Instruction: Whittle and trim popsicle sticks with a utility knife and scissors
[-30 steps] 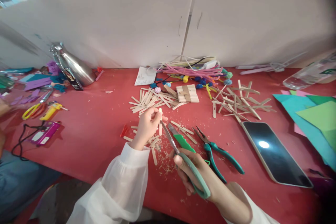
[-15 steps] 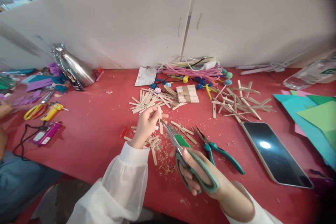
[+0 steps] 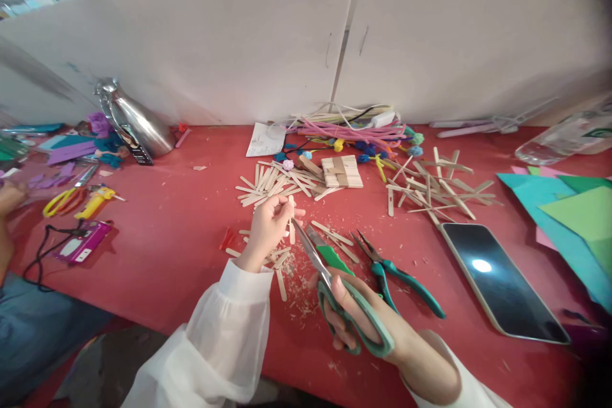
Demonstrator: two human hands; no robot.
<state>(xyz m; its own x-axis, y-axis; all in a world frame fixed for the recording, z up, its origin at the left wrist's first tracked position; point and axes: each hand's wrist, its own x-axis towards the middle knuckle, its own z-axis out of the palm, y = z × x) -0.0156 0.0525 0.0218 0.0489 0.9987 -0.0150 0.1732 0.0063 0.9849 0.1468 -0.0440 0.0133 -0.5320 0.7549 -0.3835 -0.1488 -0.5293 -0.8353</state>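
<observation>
Between the thumb and fingers of my left hand (image 3: 268, 224) a wooden craft stick (image 3: 291, 224) is pinched, pointing up and down. My right hand (image 3: 356, 312) grips green-handled scissors (image 3: 318, 260), fingers through the loops. The blades point up and left, and their tips are close to the stick; whether they touch it I cannot tell. Under the scissors lies a green utility knife (image 3: 335, 259). Teal-handled pliers (image 3: 400, 275) rest just right of it. Wood shavings (image 3: 301, 303) and loose craft sticks (image 3: 282, 284) are scattered below my hands.
Beyond my hands are a pile of craft sticks (image 3: 268, 182) and a taped bundle (image 3: 342, 172). To the right lie more sticks (image 3: 442, 185), a phone (image 3: 502, 280) and coloured paper (image 3: 568, 217). A steel jug (image 3: 138, 118) stands back left; a co-worker's hand (image 3: 10, 197) shows far left.
The scissors and my right hand have shifted slightly left, and the blades look closer together. My left hand keeps its pinch on the stick in nearly the same place.
</observation>
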